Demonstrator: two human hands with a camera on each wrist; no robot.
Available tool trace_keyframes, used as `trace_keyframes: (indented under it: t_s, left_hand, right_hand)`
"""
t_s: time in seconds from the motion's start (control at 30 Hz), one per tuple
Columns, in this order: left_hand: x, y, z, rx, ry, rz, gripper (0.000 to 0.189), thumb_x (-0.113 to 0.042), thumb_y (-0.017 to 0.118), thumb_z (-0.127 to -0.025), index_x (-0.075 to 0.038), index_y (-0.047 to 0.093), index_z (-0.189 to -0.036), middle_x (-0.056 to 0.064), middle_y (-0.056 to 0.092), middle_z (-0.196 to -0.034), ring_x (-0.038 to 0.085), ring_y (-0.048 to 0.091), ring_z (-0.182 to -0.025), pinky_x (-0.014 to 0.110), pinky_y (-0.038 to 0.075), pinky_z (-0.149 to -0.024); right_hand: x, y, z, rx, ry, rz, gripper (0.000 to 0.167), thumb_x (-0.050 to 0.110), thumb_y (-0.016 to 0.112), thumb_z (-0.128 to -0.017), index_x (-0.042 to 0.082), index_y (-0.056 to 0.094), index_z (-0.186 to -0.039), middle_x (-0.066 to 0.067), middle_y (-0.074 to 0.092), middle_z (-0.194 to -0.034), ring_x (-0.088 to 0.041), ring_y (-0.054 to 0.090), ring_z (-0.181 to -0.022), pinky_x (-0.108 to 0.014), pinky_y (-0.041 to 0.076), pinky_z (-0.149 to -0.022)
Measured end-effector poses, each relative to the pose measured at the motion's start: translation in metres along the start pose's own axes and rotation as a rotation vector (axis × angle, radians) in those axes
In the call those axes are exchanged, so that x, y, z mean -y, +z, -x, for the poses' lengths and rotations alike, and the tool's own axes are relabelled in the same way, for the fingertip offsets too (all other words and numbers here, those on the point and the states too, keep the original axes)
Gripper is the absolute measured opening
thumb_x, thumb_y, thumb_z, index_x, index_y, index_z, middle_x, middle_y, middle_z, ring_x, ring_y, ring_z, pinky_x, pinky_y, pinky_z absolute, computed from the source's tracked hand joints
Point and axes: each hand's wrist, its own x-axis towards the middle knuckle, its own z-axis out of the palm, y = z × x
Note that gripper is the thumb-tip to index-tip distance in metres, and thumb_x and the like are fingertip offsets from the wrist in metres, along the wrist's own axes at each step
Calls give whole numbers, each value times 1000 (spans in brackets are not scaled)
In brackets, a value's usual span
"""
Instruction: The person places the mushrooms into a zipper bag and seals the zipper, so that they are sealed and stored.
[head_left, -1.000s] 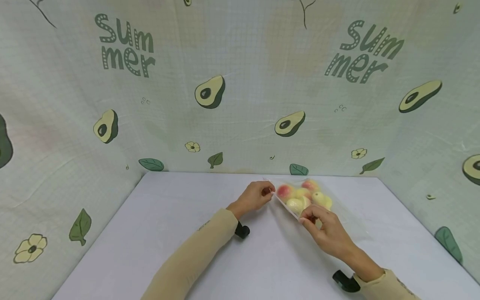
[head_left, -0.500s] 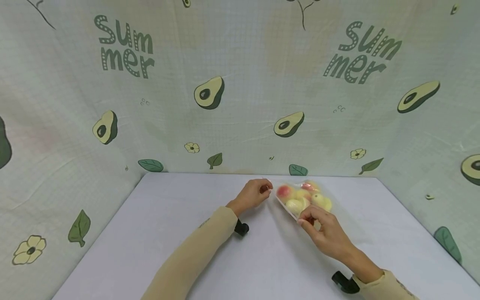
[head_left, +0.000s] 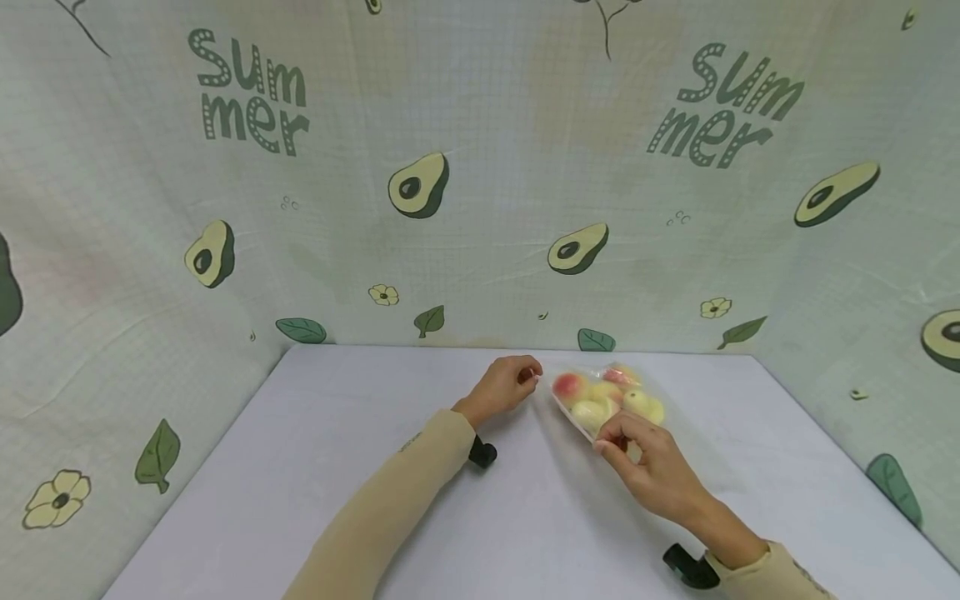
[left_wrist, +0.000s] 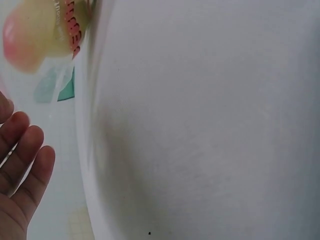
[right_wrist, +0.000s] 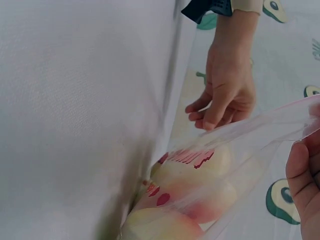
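A clear plastic zip bag (head_left: 576,422) lies on the table, right of centre in the head view. Several red-blushed and pale yellow fruits (head_left: 572,386), like peaches, show through its film; red print marks it in both wrist views. My right hand (head_left: 654,468) pinches the near end of the bag's mouth edge between thumb and forefinger. At the far end of that edge my left hand (head_left: 504,387) has thumb and forefinger together on a small whitish bit of the bag. In the left wrist view, the left hand's other fingers (left_wrist: 35,175) are loosely spread.
The white-covered table (head_left: 450,508) runs back to a cloth backdrop (head_left: 480,167) printed with avocados, leaves and lettering. Side cloths rise at left and right. Each wrist carries a black camera mount (head_left: 690,567).
My left hand has drawn slightly away from the fruits, up and to the left, along the bag's edge. The right hand keeps its pinch almost in place.
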Motion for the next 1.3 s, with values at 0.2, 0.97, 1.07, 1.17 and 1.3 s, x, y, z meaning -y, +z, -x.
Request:
trace_keyframes:
  t_s: [0.2,0.97,1.07,1.17,1.3]
  left_hand:
    - [-1,-2,-2,12,-37,7,16,-7,60,-92,-6,67,-106,-4,60,-78,9,54,-71,21,45,-65]
    - [7,-2,-7,-7,-86,-54,15,-9,61,-92,-13,65,-106,-3,61,-84,9,55,-76,20,46,-67]
    - [8,-4,-8,-12,-88,-55,15,-10,61,-92,-12,65,-107,-3,61,-83,10,54,-75,21,46,-66]
    - [9,-6,-8,-18,-81,-48,16,-9,61,-92,-11,65,-107,-3,61,-81,10,54,-73,21,46,-64]
    - [11,-8,-9,-20,-75,-44,16,-9,60,-92,-12,65,-107,-3,60,-79,10,54,-71,22,45,-64]
  right_hand:
    - [2,0,-1,-4,-23,-25,8,14,67,-90,11,62,-86,11,55,-81,-3,49,-70,-18,39,-55]
    - [13,-1,-6,-43,-90,-44,20,-5,72,-80,10,60,-83,5,56,-79,-6,51,-69,-16,39,-58]
    - [25,-3,-11,-48,-100,-49,30,-16,72,-71,9,59,-82,3,56,-77,-7,51,-68,-16,39,-57]
    - [37,-5,-16,-49,-102,-53,33,-21,71,-68,8,59,-82,3,56,-77,-7,50,-67,-16,39,-57]
    - [44,-6,-19,-52,-113,-61,30,-19,70,-71,7,59,-82,2,56,-77,-8,50,-67,-16,39,-57]
